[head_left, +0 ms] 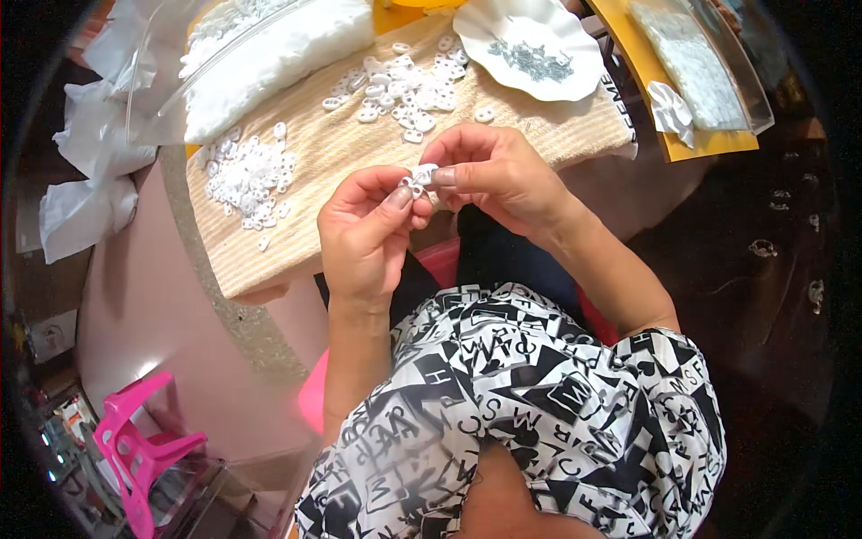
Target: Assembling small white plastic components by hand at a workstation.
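Observation:
Between my two hands, just over the near edge of the cloth-covered table, are small white plastic pieces (420,180). My left hand (373,220) pinches a piece with small loops between thumb and forefinger. Thumb and forefinger of my right hand (494,175) press on the white plastic from the other side. My fingertips partly hide how the pieces fit together. Beyond my hands lies a loose pile of white oval pieces with holes (395,90). Left of my left hand is another pile of smaller white looped pieces (251,175). A single white oval piece (485,114) lies beyond my right hand.
A scalloped white dish (575,31) holding small grey metallic bits stands at the far right of the striped cloth (314,162). A clear bin with white parts (278,58) is at the far left. Farther right sits a clear tray (709,81). A pink stool (135,449) stands lower left.

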`<control>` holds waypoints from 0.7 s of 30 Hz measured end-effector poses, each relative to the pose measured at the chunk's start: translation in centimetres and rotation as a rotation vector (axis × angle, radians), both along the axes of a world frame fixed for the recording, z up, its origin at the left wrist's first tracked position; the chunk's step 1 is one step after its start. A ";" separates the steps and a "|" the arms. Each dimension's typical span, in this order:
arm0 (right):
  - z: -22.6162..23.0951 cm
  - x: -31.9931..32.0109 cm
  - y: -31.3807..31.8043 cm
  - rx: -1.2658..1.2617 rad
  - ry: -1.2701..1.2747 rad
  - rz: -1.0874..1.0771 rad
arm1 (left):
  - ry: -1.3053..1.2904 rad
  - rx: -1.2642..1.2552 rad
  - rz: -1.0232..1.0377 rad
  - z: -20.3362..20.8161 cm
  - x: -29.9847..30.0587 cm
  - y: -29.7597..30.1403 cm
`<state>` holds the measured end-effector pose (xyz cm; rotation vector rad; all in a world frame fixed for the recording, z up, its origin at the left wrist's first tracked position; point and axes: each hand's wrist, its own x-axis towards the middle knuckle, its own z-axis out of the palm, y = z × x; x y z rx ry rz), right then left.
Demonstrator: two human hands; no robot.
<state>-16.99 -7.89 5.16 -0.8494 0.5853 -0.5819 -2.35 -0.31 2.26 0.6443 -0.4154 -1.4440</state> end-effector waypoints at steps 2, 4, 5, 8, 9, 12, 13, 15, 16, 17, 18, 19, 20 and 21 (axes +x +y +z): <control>0.1 -0.3 0.0 -0.038 0.042 0.004 | -0.021 0.011 0.004 0.1 -0.2 0.0; -0.1 -0.4 -0.1 -0.119 0.118 -0.002 | -0.056 0.041 0.012 0.1 -0.4 0.0; -0.2 -0.5 -0.1 -0.113 0.116 -0.007 | -0.058 0.046 0.007 0.1 -0.4 0.0; -0.6 -0.7 -0.2 -0.273 0.253 0.022 | -0.055 0.043 0.009 0.0 -0.6 -0.1; -0.5 -0.6 -0.2 -0.304 0.265 0.025 | -0.057 0.037 0.010 0.0 -0.5 0.0; 0.2 -0.4 -0.1 -0.292 0.242 0.053 | -0.059 0.024 0.007 0.0 -0.4 -0.1; 0.3 -0.4 0.0 -0.251 0.208 0.078 | -0.059 0.016 0.001 -0.1 -0.3 -0.1; 0.0 -0.5 -0.1 -0.235 0.162 0.064 | -0.057 0.019 0.004 -0.1 -0.3 0.0; -0.2 -0.5 -0.2 -0.219 0.115 0.050 | -0.055 0.022 0.005 -0.1 -0.2 0.0; -0.3 -0.6 -0.3 -0.219 0.115 0.050 | -0.054 0.022 0.006 -0.1 -0.1 0.1; -0.4 -0.8 -0.5 -0.173 0.105 0.031 | -0.068 0.026 0.012 -0.1 0.0 0.1; -0.4 -1.0 -0.7 -0.128 0.094 0.011 | -0.083 0.030 0.019 0.0 0.0 0.1; -0.3 -1.2 -0.8 -0.104 0.068 0.000 | -0.082 0.031 0.021 0.0 0.1 0.2; -0.2 -1.2 -0.8 -0.103 0.068 0.002 | -0.097 0.033 0.025 0.1 0.1 0.1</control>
